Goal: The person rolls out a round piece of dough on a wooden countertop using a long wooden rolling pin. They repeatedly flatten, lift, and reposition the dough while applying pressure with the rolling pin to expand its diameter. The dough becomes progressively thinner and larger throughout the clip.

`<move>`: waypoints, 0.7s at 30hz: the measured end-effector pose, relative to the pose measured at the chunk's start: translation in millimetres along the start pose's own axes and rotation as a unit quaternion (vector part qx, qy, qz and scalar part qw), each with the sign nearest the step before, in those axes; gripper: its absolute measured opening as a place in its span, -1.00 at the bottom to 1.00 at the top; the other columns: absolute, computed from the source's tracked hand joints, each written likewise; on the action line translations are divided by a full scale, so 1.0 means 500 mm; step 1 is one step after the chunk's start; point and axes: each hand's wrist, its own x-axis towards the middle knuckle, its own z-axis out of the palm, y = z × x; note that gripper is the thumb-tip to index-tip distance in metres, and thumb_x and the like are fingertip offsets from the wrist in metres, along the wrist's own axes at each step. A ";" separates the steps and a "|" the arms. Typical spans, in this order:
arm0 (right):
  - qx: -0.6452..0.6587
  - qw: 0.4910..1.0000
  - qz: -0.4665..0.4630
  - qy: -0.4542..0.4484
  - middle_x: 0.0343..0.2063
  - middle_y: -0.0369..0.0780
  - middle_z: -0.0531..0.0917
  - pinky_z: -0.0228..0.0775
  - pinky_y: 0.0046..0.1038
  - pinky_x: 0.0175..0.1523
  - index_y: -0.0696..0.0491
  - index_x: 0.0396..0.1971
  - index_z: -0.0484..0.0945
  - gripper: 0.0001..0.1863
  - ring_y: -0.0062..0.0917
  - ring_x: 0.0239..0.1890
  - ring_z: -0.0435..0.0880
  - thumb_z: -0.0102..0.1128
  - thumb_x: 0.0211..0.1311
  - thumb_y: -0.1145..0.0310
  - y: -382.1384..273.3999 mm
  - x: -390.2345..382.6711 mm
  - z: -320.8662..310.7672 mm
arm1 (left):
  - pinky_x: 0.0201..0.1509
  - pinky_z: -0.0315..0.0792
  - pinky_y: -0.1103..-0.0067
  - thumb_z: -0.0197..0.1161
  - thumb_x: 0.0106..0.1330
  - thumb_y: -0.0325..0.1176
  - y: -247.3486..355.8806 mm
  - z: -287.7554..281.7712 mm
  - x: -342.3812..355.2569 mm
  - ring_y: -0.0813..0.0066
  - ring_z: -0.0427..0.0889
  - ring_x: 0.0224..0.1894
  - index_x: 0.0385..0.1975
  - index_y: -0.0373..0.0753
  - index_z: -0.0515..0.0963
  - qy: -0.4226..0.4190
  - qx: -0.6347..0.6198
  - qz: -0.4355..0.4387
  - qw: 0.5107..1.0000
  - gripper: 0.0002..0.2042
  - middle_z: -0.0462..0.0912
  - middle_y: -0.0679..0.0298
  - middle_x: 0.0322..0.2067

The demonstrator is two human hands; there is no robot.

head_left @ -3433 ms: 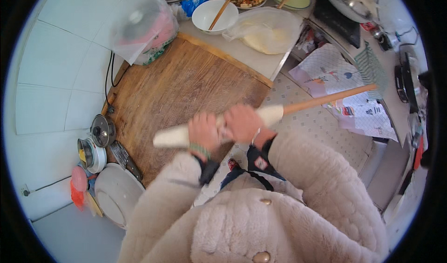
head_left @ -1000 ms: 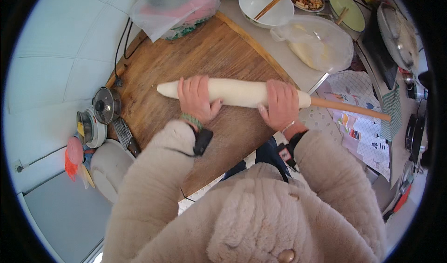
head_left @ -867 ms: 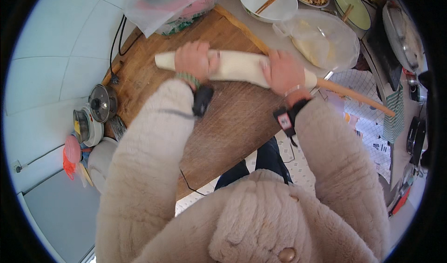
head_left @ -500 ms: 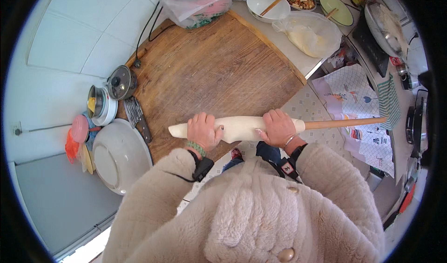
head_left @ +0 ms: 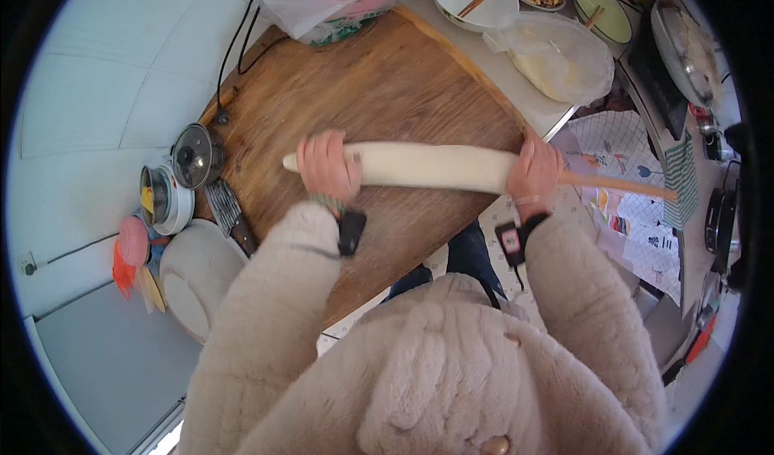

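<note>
A pale sheet of dough (head_left: 435,166) is wound around a long wooden rolling pin (head_left: 625,184), whose bare end sticks out to the right past the board. It lies across the wooden board (head_left: 355,84). Near the roll's left end, my left hand (head_left: 329,166) is closed over the dough, its fingers slightly blurred; a short dough tip shows beyond it. My right hand (head_left: 534,170) is wrapped around the roll's right end, where the dough meets the bare pin, close to the board's right corner.
Left of the board are a glass-lidded pot (head_left: 197,156), a cleaver (head_left: 230,213) and a large pale basin (head_left: 197,274). At the back are a plastic bag (head_left: 326,4), a white bowl (head_left: 463,8) with chopsticks, a bag of yellowish dough (head_left: 560,60) and a green bowl (head_left: 606,16).
Both hands have pushed the dough-covered pin away from my body, farther onto the board. They are now wider apart, and more dough shows between them. The view has shifted slightly.
</note>
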 end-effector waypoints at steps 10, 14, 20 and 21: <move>0.008 0.947 -0.320 -0.001 0.10 -0.09 0.54 0.17 -0.11 0.29 0.12 0.16 0.43 -0.30 -0.20 0.15 0.47 0.32 0.02 0.09 -0.177 0.080 -0.083 | 0.37 0.08 0.00 0.42 -0.03 0.05 0.221 -0.071 0.168 -0.01 0.40 0.21 0.09 -0.29 0.47 -0.013 0.029 0.061 0.998 -0.29 0.49 0.04 0.12; 0.000 0.953 -0.291 -0.085 -0.03 -0.10 0.61 0.32 -0.14 0.21 0.10 0.02 0.53 -0.45 -0.20 0.06 0.55 0.22 0.17 0.00 -0.180 0.163 -0.002 | 0.10 0.32 0.14 0.41 -0.05 0.06 0.139 0.057 0.233 0.05 0.52 -0.07 -0.12 -0.24 0.55 0.069 0.007 0.116 0.991 -0.42 0.56 0.11 -0.18; -0.032 0.970 -0.188 -0.150 -0.26 -0.07 0.65 0.47 -0.15 -0.05 0.09 -0.30 0.59 -0.59 -0.14 -0.14 0.63 0.02 0.37 0.02 -0.222 0.237 0.020 | -0.20 0.48 0.19 0.14 0.24 0.09 0.100 0.096 0.369 0.11 0.66 -0.27 -0.51 -0.21 0.63 0.020 0.044 0.117 0.992 -0.56 0.66 0.11 -0.43; -0.021 0.967 -0.208 -0.144 -0.26 -0.08 0.65 0.46 -0.15 -0.04 0.09 -0.30 0.59 -0.59 -0.14 -0.14 0.63 0.03 0.36 0.02 -0.219 0.206 -0.002 | -0.21 0.45 0.16 0.15 0.25 0.05 0.134 0.056 0.327 0.04 0.64 -0.29 -0.51 -0.23 0.60 -0.041 0.035 0.084 0.995 -0.59 0.64 0.07 -0.45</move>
